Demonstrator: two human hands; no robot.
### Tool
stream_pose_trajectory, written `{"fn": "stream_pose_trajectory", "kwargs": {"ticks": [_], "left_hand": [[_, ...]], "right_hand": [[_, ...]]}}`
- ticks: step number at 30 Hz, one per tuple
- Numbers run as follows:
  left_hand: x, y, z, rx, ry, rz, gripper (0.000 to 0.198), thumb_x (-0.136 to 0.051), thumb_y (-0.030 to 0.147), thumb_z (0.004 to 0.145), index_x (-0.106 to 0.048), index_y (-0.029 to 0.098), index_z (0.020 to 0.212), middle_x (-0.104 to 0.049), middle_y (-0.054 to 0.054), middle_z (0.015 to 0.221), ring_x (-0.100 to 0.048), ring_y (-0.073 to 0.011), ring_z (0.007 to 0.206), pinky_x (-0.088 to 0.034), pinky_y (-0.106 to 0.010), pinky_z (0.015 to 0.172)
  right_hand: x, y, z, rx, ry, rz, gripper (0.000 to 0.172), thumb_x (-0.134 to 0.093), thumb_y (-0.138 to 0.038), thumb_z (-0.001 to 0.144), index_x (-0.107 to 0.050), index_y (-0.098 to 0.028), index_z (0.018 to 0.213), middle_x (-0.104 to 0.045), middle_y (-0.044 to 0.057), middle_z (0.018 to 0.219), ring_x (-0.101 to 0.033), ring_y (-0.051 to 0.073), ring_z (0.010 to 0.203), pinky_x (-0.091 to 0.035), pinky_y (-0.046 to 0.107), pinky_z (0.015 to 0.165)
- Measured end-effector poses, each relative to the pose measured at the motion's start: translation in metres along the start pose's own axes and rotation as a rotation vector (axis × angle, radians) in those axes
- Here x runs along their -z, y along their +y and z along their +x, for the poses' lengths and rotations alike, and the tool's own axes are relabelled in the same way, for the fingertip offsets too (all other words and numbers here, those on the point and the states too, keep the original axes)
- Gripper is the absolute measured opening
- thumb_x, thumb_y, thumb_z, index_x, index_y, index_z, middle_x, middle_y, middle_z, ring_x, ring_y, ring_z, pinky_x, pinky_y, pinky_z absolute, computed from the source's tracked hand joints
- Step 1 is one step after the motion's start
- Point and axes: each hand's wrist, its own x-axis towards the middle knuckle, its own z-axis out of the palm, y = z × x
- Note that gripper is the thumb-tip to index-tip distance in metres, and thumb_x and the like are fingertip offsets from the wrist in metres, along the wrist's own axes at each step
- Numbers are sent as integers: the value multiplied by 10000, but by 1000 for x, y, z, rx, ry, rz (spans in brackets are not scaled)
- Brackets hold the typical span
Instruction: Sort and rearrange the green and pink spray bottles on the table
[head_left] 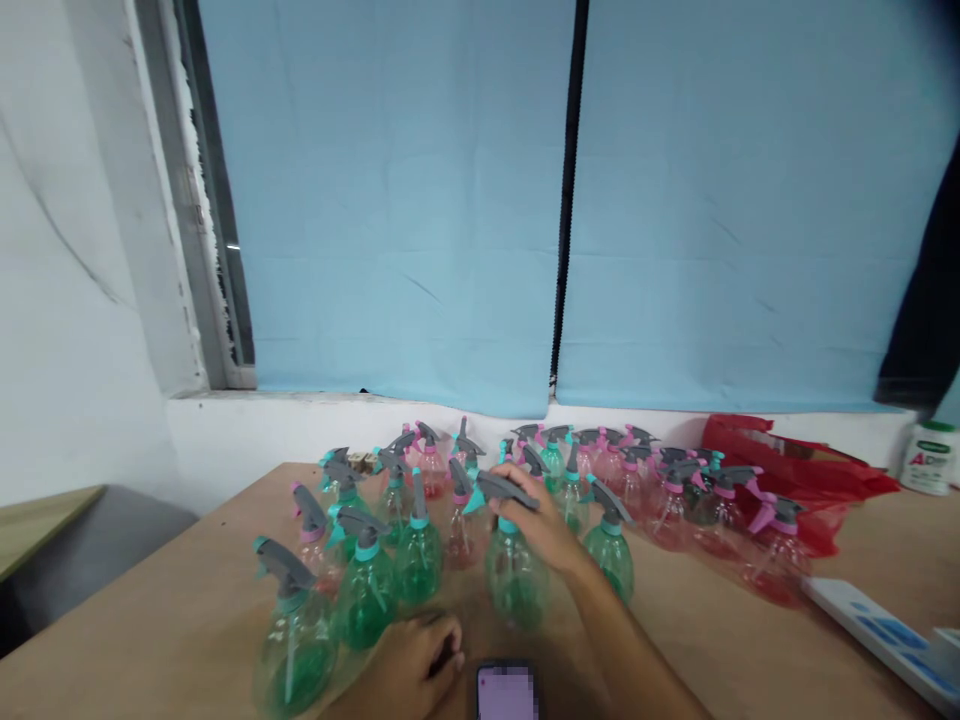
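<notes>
My right hand [541, 528] is wrapped round the neck and grey trigger head of a green spray bottle [514, 578] that stands upright on the wooden table [187, 620]. My left hand [409, 668] rests low on the table near the front edge, fingers curled loosely, next to the base of another green spray bottle [367, 590]; nothing shows in it. A phone [507, 692] lies just right of my left hand. Several green and pink spray bottles stand around both hands.
More pink spray bottles [675, 490] crowd the back of the table under the blue window blinds. A red plastic bag [795, 470] lies at the back right, a white jar [930, 456] beyond it. A white flat object [877, 625] sits at the right edge.
</notes>
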Motion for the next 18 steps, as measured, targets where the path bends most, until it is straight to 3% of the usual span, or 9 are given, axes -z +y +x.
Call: {"fn": "stream_pose_trajectory", "kwargs": {"ticks": [5, 7, 14, 18], "left_hand": [[-2, -2, 0, -20, 13, -17, 35, -550, 248, 928, -551, 241, 894, -670, 23, 839, -608, -175, 769, -359, -268, 671], [-2, -2, 1, -11, 10, -23, 27, -552, 237, 922, -552, 242, 895, -674, 26, 841, -613, -175, 775, -360, -268, 675], [1, 0, 0, -5, 3, -12, 45, -544, 251, 941, -559, 247, 900, -637, 31, 774, -567, -170, 696, -336, -270, 630], [0, -1, 0, -10, 0, -4, 37, -538, 255, 944, -558, 248, 912, -639, 32, 772, -564, -168, 692, -330, -269, 627]], "right_hand": [[41, -8, 5, 37, 402, -359, 169, -623, -356, 807, -681, -203, 851, -612, -5, 692, -553, 190, 666, -405, 283, 634], [52, -3, 5, 10, 491, -488, 187, -606, -353, 803, -692, -196, 854, -622, 1, 687, -547, 194, 652, -388, 285, 617], [55, 29, 6, -133, 471, -923, 256, -561, -292, 853, -728, -221, 1034, -728, 57, 814, -663, 268, 792, -415, 318, 691], [54, 51, 8, -146, 455, -982, 306, -560, -249, 865, -722, -211, 1122, -757, 81, 868, -697, 274, 857, -445, 317, 753]]}}
